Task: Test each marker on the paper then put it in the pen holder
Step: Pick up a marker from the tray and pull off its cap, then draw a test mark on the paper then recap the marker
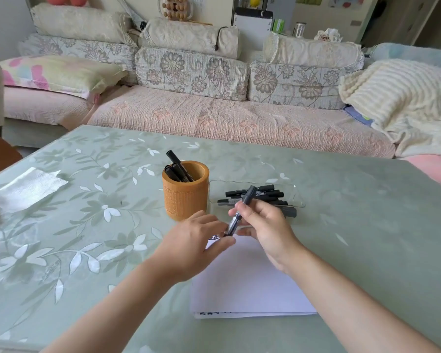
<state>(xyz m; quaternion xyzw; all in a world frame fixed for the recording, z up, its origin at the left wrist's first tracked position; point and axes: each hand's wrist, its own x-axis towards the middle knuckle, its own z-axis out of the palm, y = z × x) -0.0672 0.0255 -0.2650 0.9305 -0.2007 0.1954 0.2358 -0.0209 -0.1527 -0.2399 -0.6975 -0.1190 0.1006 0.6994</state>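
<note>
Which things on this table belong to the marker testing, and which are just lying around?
Job: marker, gripped by right hand and pinched at its lower end by left hand; paper; pen holder; tray of loose markers.
Lying about: tissue; pillow; blanket.

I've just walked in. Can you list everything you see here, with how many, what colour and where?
table: one, green floral cover, foreground
pen holder: one, orange, table centre
markers in holder: three showing, black, standing inside
tray: one, clear, right of holder
markers in tray: several, black, lying flat
held marker: one, black, above the paper
paper: stacked sheets, white, near edge
tissue: one, white, table's left
sofa: one, pink, floral cushions, behind table
blanket: one, cream, sofa's right
left hand: pinches held marker's lower end
right hand: grips held marker's middle
</note>
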